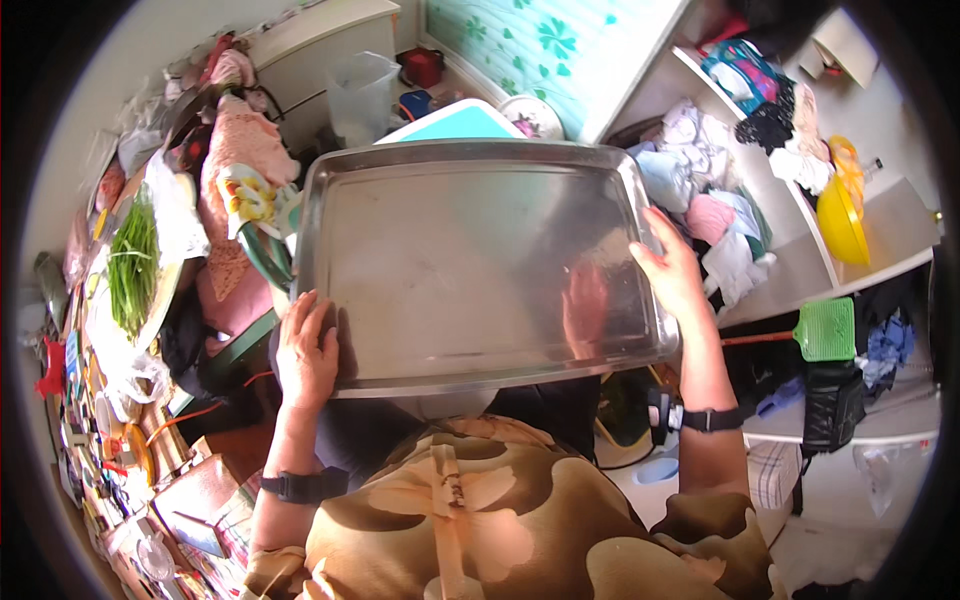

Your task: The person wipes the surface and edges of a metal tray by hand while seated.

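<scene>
A large rectangular metal tray (450, 265) with a raised rim is held up in front of my body. Its shiny bottom faces me and mirrors part of a hand. At the tray's lower left corner, my left hand (307, 350) grips the rim, with some fingers resting over the edge. My right hand (672, 265) clasps the right side higher up, thumb and fingers at the rim. Whatever parts of the fingers reach behind the tray are hidden. Both wrists wear dark bands.
On the left, a bunch of green stalks (133, 265) lies on plastic bags among clutter. Behind the tray stand a clear plastic bin (362, 95) and a turquoise-topped item (465, 122). To the right, shelves hold clothes (685, 150), a yellow bowl (842, 222) and a green fly swatter (826, 330).
</scene>
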`<state>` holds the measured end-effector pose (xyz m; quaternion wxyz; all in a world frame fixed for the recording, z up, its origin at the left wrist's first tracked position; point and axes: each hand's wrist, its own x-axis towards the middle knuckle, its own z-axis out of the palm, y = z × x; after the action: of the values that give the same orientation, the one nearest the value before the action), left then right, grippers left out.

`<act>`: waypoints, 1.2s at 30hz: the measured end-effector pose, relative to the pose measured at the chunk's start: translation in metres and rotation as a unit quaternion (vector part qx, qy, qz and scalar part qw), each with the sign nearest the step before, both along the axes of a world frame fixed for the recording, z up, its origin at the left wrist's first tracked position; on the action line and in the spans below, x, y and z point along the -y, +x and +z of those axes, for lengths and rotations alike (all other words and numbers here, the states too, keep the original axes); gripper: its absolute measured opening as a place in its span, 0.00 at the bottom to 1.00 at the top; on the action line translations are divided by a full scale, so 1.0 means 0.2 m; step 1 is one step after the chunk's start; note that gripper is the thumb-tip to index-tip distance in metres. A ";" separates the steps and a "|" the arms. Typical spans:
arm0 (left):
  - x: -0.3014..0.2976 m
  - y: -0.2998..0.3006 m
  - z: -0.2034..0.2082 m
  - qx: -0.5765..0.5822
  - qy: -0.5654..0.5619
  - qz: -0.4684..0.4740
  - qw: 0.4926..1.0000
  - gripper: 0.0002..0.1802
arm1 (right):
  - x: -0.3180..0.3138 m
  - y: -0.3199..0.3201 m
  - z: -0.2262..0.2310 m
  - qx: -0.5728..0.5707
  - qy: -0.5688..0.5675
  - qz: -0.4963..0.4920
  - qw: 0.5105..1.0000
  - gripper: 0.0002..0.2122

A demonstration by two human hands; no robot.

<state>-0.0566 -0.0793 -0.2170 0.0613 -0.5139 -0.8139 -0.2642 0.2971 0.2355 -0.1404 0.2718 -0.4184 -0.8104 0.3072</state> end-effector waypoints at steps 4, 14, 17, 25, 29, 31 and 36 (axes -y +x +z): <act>-0.06 0.01 0.03 0.005 0.008 -0.003 1.000 0.21 | 0.05 0.05 -0.17 0.096 0.096 0.059 0.989 0.25; -0.03 -0.02 -0.01 0.025 0.111 0.094 0.989 0.30 | -0.15 0.31 -0.13 0.177 0.181 -0.157 0.955 0.20; 0.00 -0.04 -0.02 0.165 0.070 0.153 0.972 0.29 | -0.23 0.54 -0.33 0.122 -0.111 -0.171 0.971 0.17; -0.01 -0.12 -0.08 0.138 0.032 0.167 0.976 0.21 | -0.23 0.60 -0.29 -0.053 -0.174 -0.122 0.976 0.10; -0.12 -0.02 0.05 0.250 0.081 0.147 0.954 0.19 | -0.25 0.64 -0.01 -0.055 -0.168 -0.134 0.975 0.09; -0.08 -0.09 0.08 0.287 0.126 0.138 0.940 0.20 | -0.24 0.55 0.02 -0.025 -0.116 -0.132 0.984 0.09; -0.17 -0.17 0.35 0.231 0.155 0.097 0.955 0.18 | -0.29 0.58 -0.13 -0.099 -0.165 -0.155 0.969 0.09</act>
<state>-0.0904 -0.0461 -0.1465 -0.0240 -0.3412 -0.8007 -0.4918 0.4141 0.2929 -0.1672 0.3224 -0.5451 -0.6429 0.4308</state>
